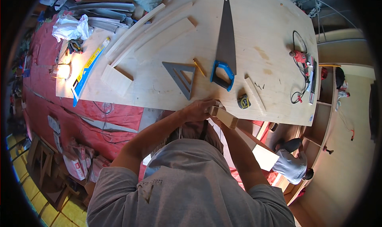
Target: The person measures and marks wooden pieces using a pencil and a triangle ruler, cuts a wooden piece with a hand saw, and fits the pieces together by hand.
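Note:
A short wooden block (225, 118) is held in front of my body, at the near edge of the plywood table. Closed around its left end is my left hand (199, 110). My right hand (218, 122) is closed at the block too, its fingers largely hidden by the wood. Just beyond lie a grey triangular square (181, 77), a pencil (199, 67) and a handsaw (225, 40) with a blue handle. A tape measure (244, 101) and a thin wooden strip (255, 95) rest right of my hands.
Long wooden strips (139, 30) and a wood piece (116, 80) lie left on the table (159, 97), near a lit lamp (63, 71) and a blue-yellow sleeve (89, 72). A red corded drill (299, 56) sits right. Another person (292, 163) crouches by shelving at lower right.

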`<state>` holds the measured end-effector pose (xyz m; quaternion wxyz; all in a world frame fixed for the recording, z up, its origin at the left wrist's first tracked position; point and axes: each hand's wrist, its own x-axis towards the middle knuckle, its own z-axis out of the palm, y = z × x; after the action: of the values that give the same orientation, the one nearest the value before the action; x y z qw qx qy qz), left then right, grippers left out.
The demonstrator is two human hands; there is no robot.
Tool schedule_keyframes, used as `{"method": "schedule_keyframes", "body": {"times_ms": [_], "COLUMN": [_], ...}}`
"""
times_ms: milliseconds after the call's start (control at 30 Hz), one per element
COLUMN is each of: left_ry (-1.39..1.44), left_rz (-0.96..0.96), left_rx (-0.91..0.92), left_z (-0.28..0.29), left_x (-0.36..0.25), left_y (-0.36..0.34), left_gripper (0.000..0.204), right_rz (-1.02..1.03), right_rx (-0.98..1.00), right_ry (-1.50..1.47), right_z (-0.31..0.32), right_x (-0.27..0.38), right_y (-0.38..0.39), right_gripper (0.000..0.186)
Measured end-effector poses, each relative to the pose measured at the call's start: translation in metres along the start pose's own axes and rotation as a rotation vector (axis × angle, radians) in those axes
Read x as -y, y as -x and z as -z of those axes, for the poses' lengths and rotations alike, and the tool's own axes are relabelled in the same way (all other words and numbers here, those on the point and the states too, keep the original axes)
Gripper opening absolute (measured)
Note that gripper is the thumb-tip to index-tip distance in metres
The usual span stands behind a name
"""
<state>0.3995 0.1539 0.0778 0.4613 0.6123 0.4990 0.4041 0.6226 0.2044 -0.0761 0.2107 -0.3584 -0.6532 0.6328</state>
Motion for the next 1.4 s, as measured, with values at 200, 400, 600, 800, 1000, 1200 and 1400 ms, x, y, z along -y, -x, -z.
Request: {"method": "schedule_keyframes", "body": {"times_ms": [200,400,600,800,1000,1200,1400], "left_ry": [-0.054,-0.056,-0.063,-0.030,0.065,0.029,0.001], "left_rz": [0.056,0.066,-0.004,0.075,0.148,0.105,0.168], "left_rx": [0.031,0.039,0.012,0.029,-0.019,-0.047,-0.040], "left_z": [-0.001,0.000,0.001,-0.008,-0.014,-0.016,-0.013], "left_x": [0.003,0.006,0.005,0.003,0.014,-0.002,0.009], "left_y": [0.002,0.006,0.006,-0.001,0.006,0.005,0.007], "left_gripper": [0.053,0.054,0.056,0.054,0.048,0.044,0.042], "right_rz": [-0.110,-0.210,-0.370,0.001,0.091,0.114,0.078], "right_rx": [0.014,0.025,-0.050,-0.040,0.154,0.113,0.082], "right_ry": [-0.316,-0.740,-0.809,-0.085,0.524,0.487,0.493], "right_z": [0.000,-0.004,-0.009,0.001,0.016,0.011,0.003], "right_x": [-0.007,0.005,0.016,0.012,0.072,0.062,0.056], "right_y": [0.000,-0.006,-0.009,-0.019,-0.018,-0.017,-0.022], "right_gripper": [0.053,0.039,0.044,0.054,0.049,0.043,0.042]}}
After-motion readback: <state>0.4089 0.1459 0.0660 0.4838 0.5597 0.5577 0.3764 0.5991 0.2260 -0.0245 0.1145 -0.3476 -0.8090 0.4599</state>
